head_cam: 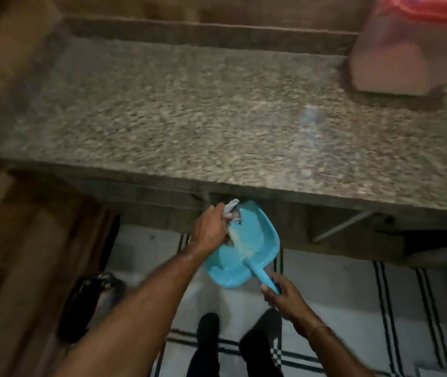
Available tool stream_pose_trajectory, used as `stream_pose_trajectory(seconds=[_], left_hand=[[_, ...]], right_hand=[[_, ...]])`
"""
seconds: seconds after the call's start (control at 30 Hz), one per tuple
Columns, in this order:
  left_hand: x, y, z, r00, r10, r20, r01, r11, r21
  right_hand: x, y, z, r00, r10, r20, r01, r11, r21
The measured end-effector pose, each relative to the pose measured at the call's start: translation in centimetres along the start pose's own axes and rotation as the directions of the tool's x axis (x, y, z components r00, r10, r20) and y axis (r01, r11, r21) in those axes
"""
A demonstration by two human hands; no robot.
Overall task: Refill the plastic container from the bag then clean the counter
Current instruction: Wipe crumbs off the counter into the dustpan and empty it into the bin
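Speckled granite counter [216, 118] across the upper two thirds of the view, smeared by motion blur, front edge running from the left down toward the right. Below it, white floor [339, 295] crossed by thin black stripes. Brown wooden panel [12, 268] down the left side. At the counter's far right corner, container [401, 58], translucent and pinkish, capped with a red lid [434, 9], partly cut off by the frame and well apart from both hands. Two bare forearms reaching up from the bottom edge, drawing close together below the counter's front edge. Blue dustpan [255, 235] held just under and in front of that edge, mouth toward the counter, tilted, handle [264, 278] pointing back toward the person. Dark legs [206, 344] on the floor beneath the pan. Dark, blurred object [91, 303] on the floor at the left, too unclear to name. Thin metal bar [339, 227] slanting under the counter at the right. At the end of the handle, right hand [284, 297], fingers closed round it. At the pan's left rim, left hand [210, 227], fingers curled round a grey cloth [231, 210], bunched and touching the inside of the pan. Pale powdery streak [240, 239] in the pan just beside the cloth
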State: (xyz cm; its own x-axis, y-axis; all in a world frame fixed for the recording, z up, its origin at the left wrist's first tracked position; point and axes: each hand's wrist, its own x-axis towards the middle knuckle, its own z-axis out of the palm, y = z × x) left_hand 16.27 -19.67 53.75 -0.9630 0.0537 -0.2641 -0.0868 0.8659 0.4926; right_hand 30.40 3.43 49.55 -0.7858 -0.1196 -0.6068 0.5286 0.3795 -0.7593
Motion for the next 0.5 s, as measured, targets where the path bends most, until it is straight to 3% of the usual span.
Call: stream_pose_trajectory(seconds=[0.1, 0.23, 0.37, 0.5], left_hand=[[-4.3, -8.3, -3.0, 0.966, -0.253, -0.046, 0.247, 0.964, -0.103], [-12.1, -18.9, -5.8, 0.837, -0.542, -0.07, 0.489, 0.8, -0.348], [-20.0, -27.0, -7.2, 0.69, -0.72, -0.079, 0.598, 0.627, -0.499], [-26.0, -34.1, -6.6, 0.51, -0.857, -0.072, 0.655, 0.441, -0.614]], right_hand=[[1.2, -2.9, 5.5, 0.991, -0.03, 0.133, 0.044, 0.994, -0.099], [2.2, -6.3, 14.2, 0.946, -0.03, 0.324, 0.095, 0.978, -0.187], [3.3, -8.3, 23.0, 0.883, -0.007, 0.47, 0.174, 0.934, -0.312], [4.1, -9.1, 31.5, 0.863, 0.052, 0.503, 0.196, 0.882, -0.428]])
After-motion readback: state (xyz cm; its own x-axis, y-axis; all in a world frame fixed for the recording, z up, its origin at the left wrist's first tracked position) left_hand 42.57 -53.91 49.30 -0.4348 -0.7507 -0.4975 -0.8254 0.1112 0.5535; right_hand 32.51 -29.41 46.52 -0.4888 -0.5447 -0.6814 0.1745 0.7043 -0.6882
